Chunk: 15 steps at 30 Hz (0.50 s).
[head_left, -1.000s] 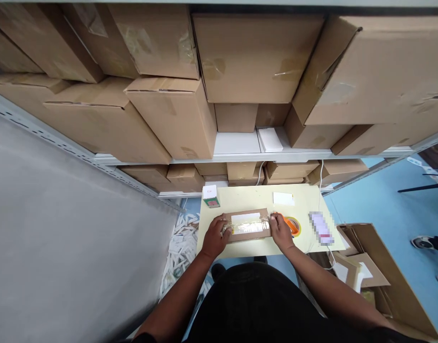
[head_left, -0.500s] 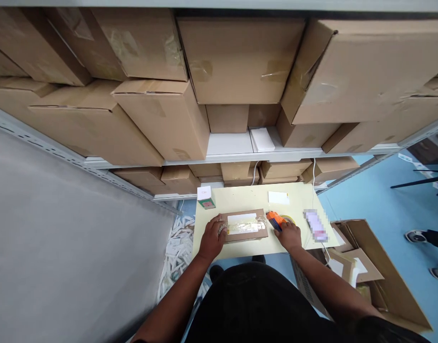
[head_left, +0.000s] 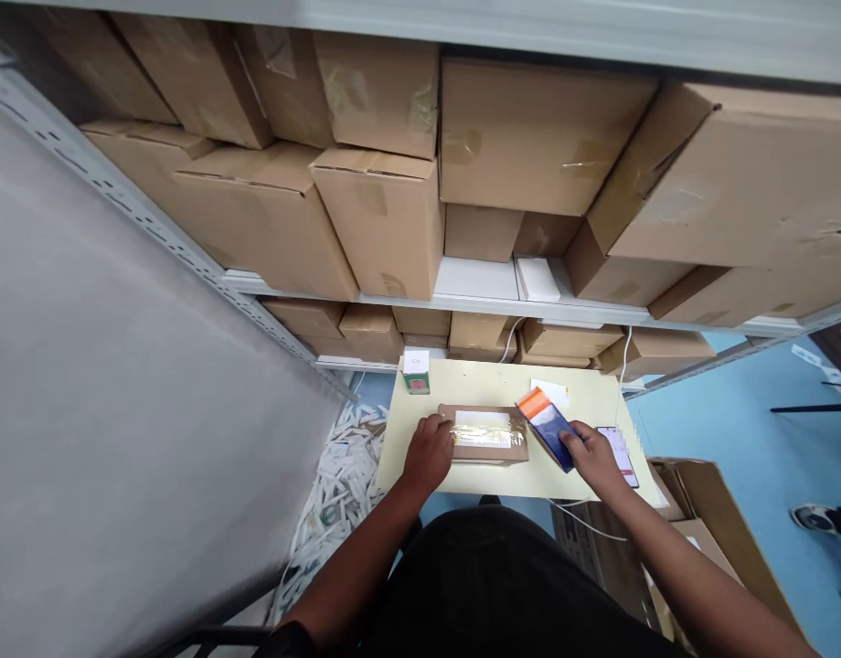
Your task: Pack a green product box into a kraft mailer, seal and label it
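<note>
While my left grip (head_left: 429, 450) steadies the box (head_left: 489, 454) on the tabletop (head_left: 462, 376), its closure unclear, my right grip (head_left: 590, 450) pinches the orange-blue item (head_left: 548, 429); the next move, I judge, needs a still box.

Bright light glares off the clear tape (head_left: 484, 429), while the outermost boxes (head_left: 750, 187) look stretched.

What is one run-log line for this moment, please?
left hand: on left end of taped carton | right hand: holding blue-and-orange object, orange end near carton | table: also phone, green-and-white box
</note>
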Tool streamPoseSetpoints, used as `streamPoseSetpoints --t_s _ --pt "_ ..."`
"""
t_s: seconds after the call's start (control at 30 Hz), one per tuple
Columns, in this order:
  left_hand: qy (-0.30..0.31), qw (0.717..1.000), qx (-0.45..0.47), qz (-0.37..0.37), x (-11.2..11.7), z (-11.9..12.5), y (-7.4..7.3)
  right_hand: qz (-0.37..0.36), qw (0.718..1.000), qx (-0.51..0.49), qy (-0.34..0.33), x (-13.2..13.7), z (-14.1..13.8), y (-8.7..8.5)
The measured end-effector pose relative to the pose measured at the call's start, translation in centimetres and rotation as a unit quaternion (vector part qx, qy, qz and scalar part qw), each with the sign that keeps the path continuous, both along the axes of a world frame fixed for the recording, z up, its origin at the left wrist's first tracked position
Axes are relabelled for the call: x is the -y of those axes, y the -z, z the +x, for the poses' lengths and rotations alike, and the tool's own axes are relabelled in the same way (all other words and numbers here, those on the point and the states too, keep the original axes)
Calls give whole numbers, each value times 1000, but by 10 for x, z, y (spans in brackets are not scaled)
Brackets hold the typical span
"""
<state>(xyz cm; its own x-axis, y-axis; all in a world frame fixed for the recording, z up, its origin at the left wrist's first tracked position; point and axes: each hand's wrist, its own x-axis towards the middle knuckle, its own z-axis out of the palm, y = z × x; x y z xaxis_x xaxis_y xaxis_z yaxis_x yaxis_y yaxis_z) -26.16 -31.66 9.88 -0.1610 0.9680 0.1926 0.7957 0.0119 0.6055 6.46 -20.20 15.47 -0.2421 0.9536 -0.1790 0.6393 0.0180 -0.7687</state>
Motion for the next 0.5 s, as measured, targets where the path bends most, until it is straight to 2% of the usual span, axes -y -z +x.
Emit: streamPoseSetpoints --t_s 0.1,0.17,0.27,0.33,0.4,0.5 --pt "-38 997 71 -3 1 0 6 -13 994 -9 -112 -12 -51 -25" --pt "-42 991 124 -7 0 -3 7 -37 983 -2 -182 -22 -84 -28" --pt "-44 972 231 -26 -3 -12 1 -69 972 16 -225 -35 -118 -24" --pt "-73 938 332 -63 -7 -20 -6 -77 969 22 -235 -39 -129 -23" --pt "-99 890 433 -107 -10 -25 -14 -73 965 28 -248 -41 -133 -24" --pt "-96 837 521 -136 -12 -27 -24 -64 961 37 -265 -40 -136 -28"
